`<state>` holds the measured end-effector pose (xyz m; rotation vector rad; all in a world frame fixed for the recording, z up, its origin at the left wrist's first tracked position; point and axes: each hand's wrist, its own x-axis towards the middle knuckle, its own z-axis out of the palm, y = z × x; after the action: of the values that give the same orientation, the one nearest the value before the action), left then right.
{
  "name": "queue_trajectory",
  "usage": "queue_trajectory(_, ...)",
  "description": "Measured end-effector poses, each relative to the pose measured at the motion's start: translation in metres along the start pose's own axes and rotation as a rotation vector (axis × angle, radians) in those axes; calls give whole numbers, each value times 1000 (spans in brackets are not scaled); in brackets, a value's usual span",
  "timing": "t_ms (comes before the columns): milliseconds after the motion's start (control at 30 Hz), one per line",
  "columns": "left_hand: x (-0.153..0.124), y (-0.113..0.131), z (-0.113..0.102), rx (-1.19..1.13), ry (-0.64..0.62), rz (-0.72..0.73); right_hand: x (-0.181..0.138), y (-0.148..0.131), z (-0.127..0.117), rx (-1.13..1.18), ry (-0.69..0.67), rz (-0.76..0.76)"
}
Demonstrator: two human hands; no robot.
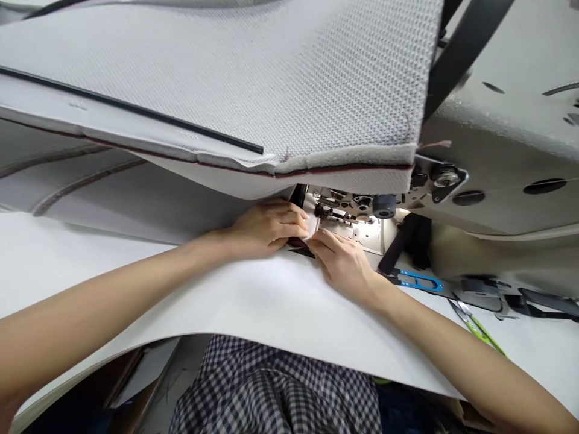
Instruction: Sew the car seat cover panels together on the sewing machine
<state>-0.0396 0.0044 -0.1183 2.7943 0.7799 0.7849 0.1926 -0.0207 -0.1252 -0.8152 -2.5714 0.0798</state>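
A large grey-white sheet of upholstery material (pixel 253 301) lies over the table and hangs toward my lap. My left hand (pixel 266 228) presses its edge flat just left of the sewing machine's presser foot (pixel 326 212). My right hand (pixel 341 260) pinches the same edge from the right, fingertips meeting the left hand's at a small white folded bit (pixel 313 228). A bulky padded piece with mesh backing and a dark red seam (pixel 280 96) is lifted above both hands and hides part of the machine.
The grey sewing machine body (pixel 506 138) fills the right side. A blue thread snip (pixel 418 281) and green-handled scissors (pixel 477 325) lie on the table to the right of my right hand. Checked fabric (pixel 275 392) covers my lap below.
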Motion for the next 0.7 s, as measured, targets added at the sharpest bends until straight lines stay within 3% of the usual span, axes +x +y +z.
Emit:
queue_trajectory(200, 1, -3, -2, -10, -16, 30, -15, -2, -10, 68, 18, 93)
queue_trajectory(533, 23, -28, -5, 98, -52, 62, -3, 14, -6, 75, -15, 220)
queue_trajectory(700, 33, -46, -1, 241, 31, 126, -5, 15, -2, 56, -1, 210)
